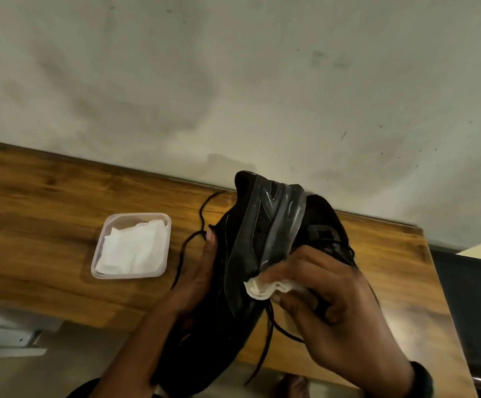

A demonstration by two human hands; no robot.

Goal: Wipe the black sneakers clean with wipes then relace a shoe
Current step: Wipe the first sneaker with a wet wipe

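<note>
Sneaker [259, 225] above the bench's [47, 211] near edge, gripped in your left hand [202, 277]; your right hand [334, 311] pinches a wipe [262, 288] to its midsole.
Stroke lengthwise; refold the wipe once soiled.

There is one view only, worn on the person's head, looking forward and down across the desk [47, 196] to the wall [233, 67] behind. It sits close, with the left hand [202, 271] and right hand [334, 305] filling the lower frame. The view is tilted, so the desk's back edge slants down rightward.
</note>
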